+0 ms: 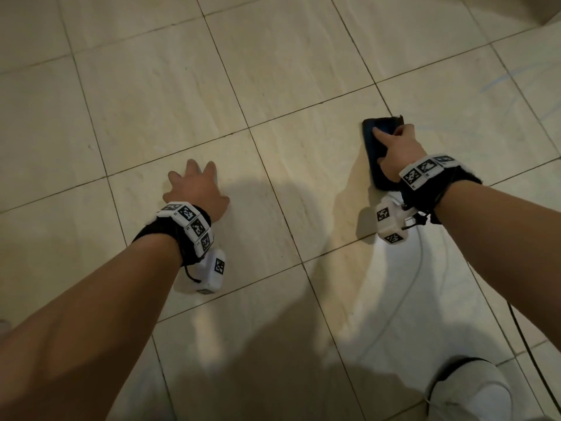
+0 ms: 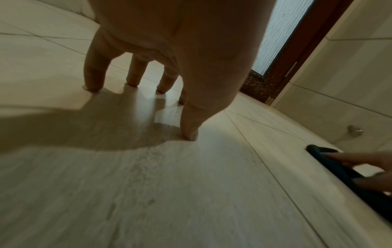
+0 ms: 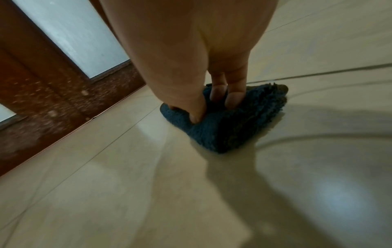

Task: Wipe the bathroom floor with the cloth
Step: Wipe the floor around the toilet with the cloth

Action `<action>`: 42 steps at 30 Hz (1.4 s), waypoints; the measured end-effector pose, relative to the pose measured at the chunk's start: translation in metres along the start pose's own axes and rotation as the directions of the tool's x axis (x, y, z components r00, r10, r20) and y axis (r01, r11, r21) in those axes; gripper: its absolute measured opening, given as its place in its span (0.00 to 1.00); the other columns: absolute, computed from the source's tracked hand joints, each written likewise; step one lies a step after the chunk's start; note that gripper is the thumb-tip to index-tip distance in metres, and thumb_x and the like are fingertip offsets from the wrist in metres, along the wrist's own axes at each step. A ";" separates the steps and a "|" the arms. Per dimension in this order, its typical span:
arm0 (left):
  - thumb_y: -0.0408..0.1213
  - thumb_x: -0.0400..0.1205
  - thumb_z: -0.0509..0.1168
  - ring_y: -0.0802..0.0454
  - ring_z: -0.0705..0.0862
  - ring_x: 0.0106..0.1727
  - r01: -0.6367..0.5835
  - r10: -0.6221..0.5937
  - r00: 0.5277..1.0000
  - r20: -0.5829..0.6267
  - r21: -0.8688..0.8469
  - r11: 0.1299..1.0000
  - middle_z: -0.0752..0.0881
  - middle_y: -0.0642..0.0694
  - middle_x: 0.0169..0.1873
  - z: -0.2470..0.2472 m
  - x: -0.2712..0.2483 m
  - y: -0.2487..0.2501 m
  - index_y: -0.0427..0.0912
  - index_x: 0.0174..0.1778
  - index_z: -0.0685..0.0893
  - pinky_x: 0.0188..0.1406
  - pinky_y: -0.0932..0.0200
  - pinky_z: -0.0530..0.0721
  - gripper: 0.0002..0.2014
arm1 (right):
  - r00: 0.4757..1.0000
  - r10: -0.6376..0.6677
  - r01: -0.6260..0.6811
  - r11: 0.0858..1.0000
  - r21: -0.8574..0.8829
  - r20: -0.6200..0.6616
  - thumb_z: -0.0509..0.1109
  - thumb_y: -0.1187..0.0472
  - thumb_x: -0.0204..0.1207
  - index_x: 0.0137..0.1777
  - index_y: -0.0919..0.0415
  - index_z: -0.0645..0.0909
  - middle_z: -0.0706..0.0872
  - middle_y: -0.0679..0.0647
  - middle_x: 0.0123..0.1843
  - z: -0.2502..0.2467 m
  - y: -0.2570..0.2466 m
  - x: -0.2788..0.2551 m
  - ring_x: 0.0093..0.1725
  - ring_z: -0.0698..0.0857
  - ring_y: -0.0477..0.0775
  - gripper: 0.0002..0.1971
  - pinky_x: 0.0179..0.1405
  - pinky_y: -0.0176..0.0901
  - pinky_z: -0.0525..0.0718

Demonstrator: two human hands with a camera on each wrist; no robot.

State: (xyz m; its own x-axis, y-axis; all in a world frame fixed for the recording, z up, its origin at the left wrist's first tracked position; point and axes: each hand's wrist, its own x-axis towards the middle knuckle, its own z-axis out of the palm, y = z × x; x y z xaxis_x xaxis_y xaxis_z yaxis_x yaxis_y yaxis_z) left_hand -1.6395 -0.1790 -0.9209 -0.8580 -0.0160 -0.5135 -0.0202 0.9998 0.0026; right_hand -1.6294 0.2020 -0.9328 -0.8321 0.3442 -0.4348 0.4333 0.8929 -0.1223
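A folded dark blue cloth point(image 1: 372, 138) point(image 3: 233, 130) lies on the beige tiled floor point(image 1: 273, 71), right of centre. My right hand point(image 1: 397, 150) point(image 3: 212, 104) is on top of it. Its thumb and fingers dig into the pile and bunch a fold between them, while the index finger lies along the cloth's top. Well apart to the left, my left hand point(image 1: 194, 189) point(image 2: 146, 107) holds nothing: it is spread, with the fingertips point(image 2: 93, 86) propped on the bare tile. The left wrist view catches the cloth point(image 2: 339, 171) at its right edge.
A door with a brown wooden frame and frosted glass point(image 2: 282, 33) point(image 3: 70, 33) stands ahead, meeting a tiled wall point(image 2: 350, 83) with a small metal fitting point(image 2: 355, 130) near its base. A white cable point(image 1: 419, 268) and my white-clad knee point(image 1: 467, 390) are at lower right.
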 end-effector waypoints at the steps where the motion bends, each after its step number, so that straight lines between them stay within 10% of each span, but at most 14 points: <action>1: 0.52 0.77 0.69 0.33 0.67 0.67 -0.001 0.001 1.000 -0.004 -0.001 1.000 0.65 0.43 0.72 0.000 0.000 0.001 0.51 0.73 0.67 0.45 0.42 0.75 0.30 | 1.000 -0.023 0.023 1.000 -0.006 0.012 0.65 0.65 0.82 0.85 0.44 0.61 0.55 0.60 0.82 0.000 -0.012 0.002 0.67 0.77 0.70 0.34 0.70 0.51 0.75; 10: 0.51 0.77 0.72 0.31 0.68 0.65 -0.012 0.012 1.000 0.012 -0.014 1.000 0.67 0.42 0.71 -0.006 0.004 0.006 0.47 0.70 0.69 0.52 0.38 0.81 0.29 | 0.902 -0.410 0.421 0.904 -0.070 0.133 0.68 0.62 0.79 0.84 0.41 0.61 0.54 0.61 0.83 0.036 -0.161 -0.050 0.70 0.74 0.69 0.36 0.66 0.57 0.81; 19: 0.51 0.77 0.71 0.31 0.67 0.66 0.002 -0.002 1.000 0.016 0.002 1.000 0.65 0.43 0.73 -0.003 0.005 0.006 0.48 0.73 0.67 0.47 0.42 0.80 0.31 | 0.897 -0.357 0.400 0.906 -0.138 0.261 0.70 0.65 0.78 0.86 0.40 0.53 0.49 0.60 0.84 0.015 -0.192 -0.010 0.74 0.67 0.71 0.42 0.69 0.64 0.78; 42: 0.53 0.78 0.69 0.29 0.68 0.67 -0.011 0.008 0.999 0.039 0.072 0.997 0.63 0.41 0.75 0.005 0.017 0.003 0.48 0.80 0.61 0.56 0.42 0.77 0.37 | 0.998 0.013 -0.006 0.992 -0.127 0.060 0.64 0.64 0.81 0.85 0.40 0.58 0.56 0.60 0.82 -0.021 -0.002 0.023 0.66 0.76 0.74 0.35 0.71 0.58 0.76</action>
State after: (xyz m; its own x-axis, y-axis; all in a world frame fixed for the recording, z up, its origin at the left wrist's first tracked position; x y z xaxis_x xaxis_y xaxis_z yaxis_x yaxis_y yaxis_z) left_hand -1.6512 -0.1765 -0.9340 -0.8376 -0.0071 -0.5463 0.0265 0.9982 -0.0535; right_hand -1.6573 0.2143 -0.9235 -0.8041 0.3380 -0.4890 0.3906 0.9206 -0.0060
